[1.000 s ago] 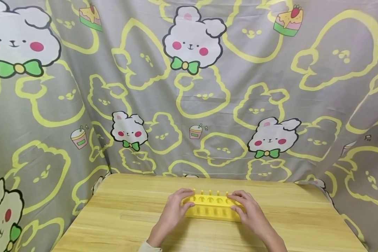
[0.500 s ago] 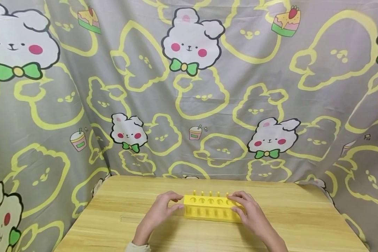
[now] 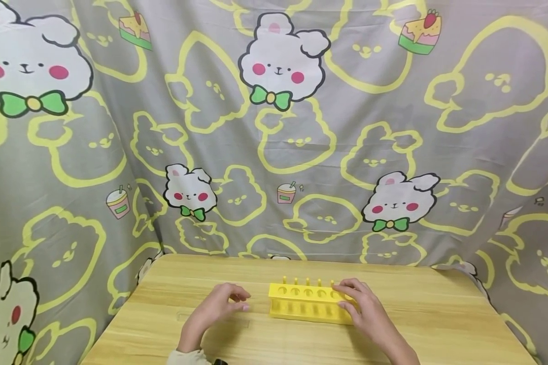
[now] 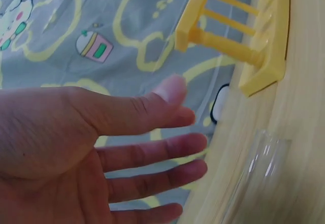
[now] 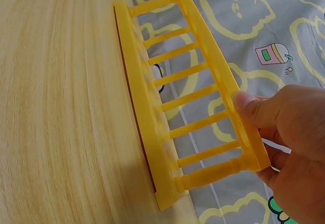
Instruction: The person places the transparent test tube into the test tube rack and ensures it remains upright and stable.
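Observation:
A yellow plastic test tube rack [image 3: 310, 319] stands upright on the wooden table, a row of round holes in its top and pegs along its back. My right hand [image 3: 370, 312] holds the rack's right end, thumb on the near side of the upper bar, as the right wrist view [image 5: 299, 127] also has it. Left of the rack, apart from it, my left hand [image 3: 210, 309] hovers with loosely bent fingers and nothing in them. Under that hand lies a clear glass test tube [image 4: 256, 170], partly covered by the hand in the head view.
A grey cloth curtain [image 3: 301, 152] with rabbit prints hangs behind the table and along both sides. The wooden tabletop [image 3: 429, 309] extends right and left of the rack. A dark band shows at the left cuff [image 3: 219, 362].
My left hand has let go of the rack's left end and moved left, over the test tube. The right hand keeps its hold and the rack stays in place.

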`<move>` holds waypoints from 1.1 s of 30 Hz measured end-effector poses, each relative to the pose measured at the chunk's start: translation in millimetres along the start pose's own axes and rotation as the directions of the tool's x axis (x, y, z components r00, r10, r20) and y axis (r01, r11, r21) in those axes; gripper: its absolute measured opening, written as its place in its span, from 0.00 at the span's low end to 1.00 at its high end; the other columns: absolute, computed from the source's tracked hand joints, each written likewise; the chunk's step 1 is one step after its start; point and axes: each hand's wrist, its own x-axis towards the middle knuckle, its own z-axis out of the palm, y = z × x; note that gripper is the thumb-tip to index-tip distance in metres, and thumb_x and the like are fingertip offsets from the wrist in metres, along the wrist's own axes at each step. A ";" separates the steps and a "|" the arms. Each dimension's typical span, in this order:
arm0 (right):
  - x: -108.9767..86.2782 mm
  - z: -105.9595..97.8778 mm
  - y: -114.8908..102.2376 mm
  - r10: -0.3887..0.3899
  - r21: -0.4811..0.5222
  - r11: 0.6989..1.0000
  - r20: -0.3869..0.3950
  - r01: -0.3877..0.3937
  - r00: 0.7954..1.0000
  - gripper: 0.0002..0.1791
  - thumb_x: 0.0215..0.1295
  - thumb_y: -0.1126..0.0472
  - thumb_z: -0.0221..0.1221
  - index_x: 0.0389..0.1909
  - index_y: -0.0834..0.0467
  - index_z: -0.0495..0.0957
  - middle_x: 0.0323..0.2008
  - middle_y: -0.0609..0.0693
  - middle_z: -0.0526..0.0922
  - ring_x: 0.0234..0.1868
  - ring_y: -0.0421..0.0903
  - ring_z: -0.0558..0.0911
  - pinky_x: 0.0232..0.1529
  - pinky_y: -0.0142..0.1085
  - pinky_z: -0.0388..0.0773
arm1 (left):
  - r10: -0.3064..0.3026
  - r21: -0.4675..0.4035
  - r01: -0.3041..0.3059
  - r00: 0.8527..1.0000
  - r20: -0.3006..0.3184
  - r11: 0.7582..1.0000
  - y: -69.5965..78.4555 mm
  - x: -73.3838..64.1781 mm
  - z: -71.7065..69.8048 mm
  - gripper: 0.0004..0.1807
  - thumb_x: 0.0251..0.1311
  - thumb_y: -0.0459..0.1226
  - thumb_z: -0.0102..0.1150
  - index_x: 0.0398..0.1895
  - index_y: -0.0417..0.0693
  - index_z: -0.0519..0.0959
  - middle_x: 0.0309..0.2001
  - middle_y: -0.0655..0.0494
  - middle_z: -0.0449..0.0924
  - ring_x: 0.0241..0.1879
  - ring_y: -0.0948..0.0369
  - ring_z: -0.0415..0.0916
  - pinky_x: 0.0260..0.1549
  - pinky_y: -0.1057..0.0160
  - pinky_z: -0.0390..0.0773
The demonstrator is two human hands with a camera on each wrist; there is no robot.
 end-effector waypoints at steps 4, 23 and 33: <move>-0.1 -0.3 0.5 -0.008 -0.003 1.000 -0.006 0.008 1.000 0.24 0.52 0.73 0.74 0.52 0.59 0.86 0.49 0.46 0.82 0.51 0.47 0.80 0.47 0.43 0.85 | -0.036 0.009 0.036 0.999 0.015 0.999 -5.6 -4.0 -6.1 0.13 0.62 0.34 0.71 0.45 0.34 0.85 0.44 0.41 0.86 0.42 0.46 0.80 0.42 0.46 0.83; -0.5 -0.2 0.8 -0.013 -0.008 1.000 -0.004 0.013 1.000 0.24 0.52 0.72 0.74 0.52 0.58 0.86 0.49 0.46 0.82 0.51 0.47 0.80 0.46 0.44 0.85 | -0.099 0.029 0.097 0.993 0.068 0.995 -29.4 -20.3 -19.4 0.17 0.42 0.21 0.77 0.38 0.33 0.86 0.38 0.42 0.87 0.38 0.45 0.81 0.40 0.52 0.85; -0.3 0.2 0.8 -0.006 -0.010 1.000 -0.004 0.005 1.000 0.24 0.52 0.72 0.74 0.52 0.59 0.86 0.49 0.46 0.82 0.51 0.47 0.80 0.47 0.46 0.85 | -0.149 0.068 0.146 0.987 0.052 0.987 -35.2 -20.0 -15.2 0.19 0.35 0.18 0.76 0.34 0.37 0.86 0.30 0.52 0.80 0.32 0.55 0.72 0.31 0.65 0.74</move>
